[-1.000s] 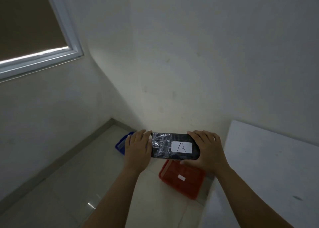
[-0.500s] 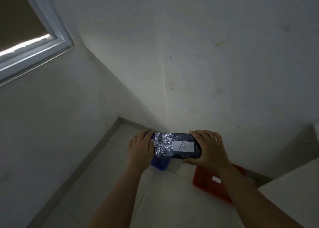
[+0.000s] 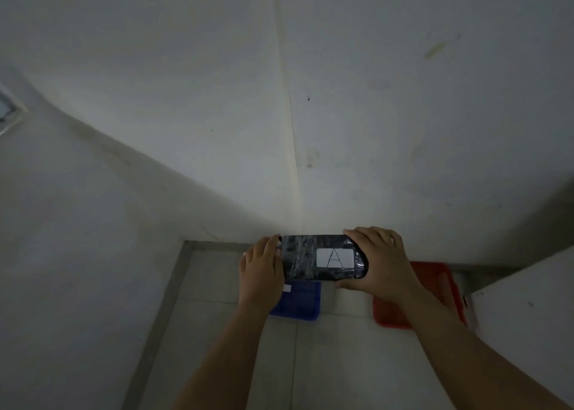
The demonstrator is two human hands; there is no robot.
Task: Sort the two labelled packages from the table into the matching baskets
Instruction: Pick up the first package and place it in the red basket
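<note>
Package (image 3: 324,257) now above blue basket (image 3: 299,304) (contents unclear)

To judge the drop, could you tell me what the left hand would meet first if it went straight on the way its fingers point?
The left hand points away from the person, toward the room corner. Beyond its fingers I see only floor and the wall; the blue basket lies below it. Depth is unclear.

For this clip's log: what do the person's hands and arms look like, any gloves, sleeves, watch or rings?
Both arms are bare from the bottom edge of the frame up to the wrists, with no sleeve in sight. The left hand and the right hand wear no gloves. No watch, band or bracelet shows at either wrist, and no ring is visible on the fingers that show. The dim light hides finer detail.
</note>
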